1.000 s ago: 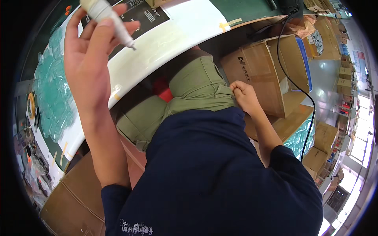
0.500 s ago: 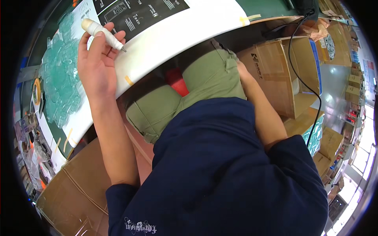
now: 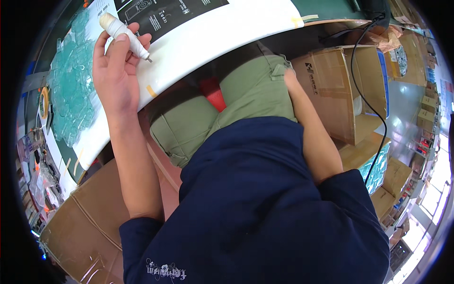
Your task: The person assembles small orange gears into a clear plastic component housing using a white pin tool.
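Note:
My left hand is raised over the near edge of the white-topped table, palm up. Its thumb and fingers are closed round a stubby hand tool wrapped in white tape. One end of the tool is rounded and yellowish; a thin metal tip sticks out of the other, pointing down to the right. My right hand rests against the outer side of my right thigh, near the trouser pocket. Its fingers are hidden, so whether they hold anything does not show. Left of my left hand lies a heap of clear greenish plastic pieces.
A black printed sheet lies at the table's back. A roll of tape is at the far left. Open cardboard boxes stand at my right, with a black cable hanging before them. Another carton is at lower left.
The view has shifted slightly. My left hand keeps its hold on the wrapped tool, tilted a little differently. My right hand has slipped slightly further behind the thigh.

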Demonstrator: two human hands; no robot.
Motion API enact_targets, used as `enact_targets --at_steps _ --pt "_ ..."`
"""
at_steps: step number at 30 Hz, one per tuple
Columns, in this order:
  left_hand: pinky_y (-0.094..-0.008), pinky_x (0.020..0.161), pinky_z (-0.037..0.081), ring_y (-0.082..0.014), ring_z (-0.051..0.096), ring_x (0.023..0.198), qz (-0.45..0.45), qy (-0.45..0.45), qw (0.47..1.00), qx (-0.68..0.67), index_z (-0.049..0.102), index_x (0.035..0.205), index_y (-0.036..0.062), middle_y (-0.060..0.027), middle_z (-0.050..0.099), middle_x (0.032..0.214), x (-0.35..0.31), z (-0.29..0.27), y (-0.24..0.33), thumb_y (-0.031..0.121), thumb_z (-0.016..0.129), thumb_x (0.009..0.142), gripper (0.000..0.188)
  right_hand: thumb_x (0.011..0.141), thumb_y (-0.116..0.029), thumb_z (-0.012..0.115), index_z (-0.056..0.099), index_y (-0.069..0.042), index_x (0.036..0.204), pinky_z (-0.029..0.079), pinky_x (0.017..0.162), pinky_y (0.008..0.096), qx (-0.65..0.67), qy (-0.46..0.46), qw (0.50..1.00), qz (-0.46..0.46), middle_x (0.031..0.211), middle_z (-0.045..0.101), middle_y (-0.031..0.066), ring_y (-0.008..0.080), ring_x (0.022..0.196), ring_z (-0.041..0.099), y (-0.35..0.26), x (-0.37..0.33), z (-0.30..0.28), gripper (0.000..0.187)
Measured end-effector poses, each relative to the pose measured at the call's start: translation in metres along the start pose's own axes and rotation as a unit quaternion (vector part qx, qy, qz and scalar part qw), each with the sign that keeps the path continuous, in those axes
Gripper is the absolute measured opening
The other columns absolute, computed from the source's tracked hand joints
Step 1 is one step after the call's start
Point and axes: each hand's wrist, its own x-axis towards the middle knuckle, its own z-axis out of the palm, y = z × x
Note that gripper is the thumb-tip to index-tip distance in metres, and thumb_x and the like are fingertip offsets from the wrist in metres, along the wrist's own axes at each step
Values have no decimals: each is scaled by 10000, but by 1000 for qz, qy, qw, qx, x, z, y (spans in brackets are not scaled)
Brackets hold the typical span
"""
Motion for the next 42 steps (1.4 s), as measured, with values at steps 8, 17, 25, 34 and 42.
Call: enact_targets --at_steps 8,17,25,34,42 --pt "-346 863 574 -295 713 957 -43 8 998 38 418 1371 -65 -231 681 1174 4 -4 13 48 640 978 465 921 -273 627 654 46 1302 489 1030 395 -84 -24 996 33 1360 663 205 351 1185 643 12 8 2 497" --pt "-315 803 530 -209 631 878 -66 44 866 494 573 1308 -19 -161 675 1102 23 37 34 59 624 961 359 860 -139 678 623 29 1361 489 1051 388 4 62 992 -107 1388 646 181 322 1204 637 141 12 -18 531" --pt "-328 913 488 -281 630 974 0 24 817 576 529 1336 4 -173 666 1131 19 33 28 122 657 913 458 819 -52 678 599 26 1394 497 1054 380 -4 27 994 -101 1375 645 176 311 1225 633 138 5 -25 585" --pt "-389 1053 466 -306 577 1211 89 213 878 419 553 1306 -13 -206 609 1289 -204 -27 -45 -37 638 897 418 971 -59 490 585 58 1347 496 929 386 -239 -30 971 13 1294 662 226 353 1092 632 -23 -91 -44 406" --pt "-343 971 472 -230 566 1101 -274 281 863 319 528 1372 0 -136 579 1292 -316 16 -42 111 688 943 471 1011 -174 510 674 17 1153 493 636 336 -447 -203 871 21 789 692 96 241 663 612 -198 -84 -34 289"
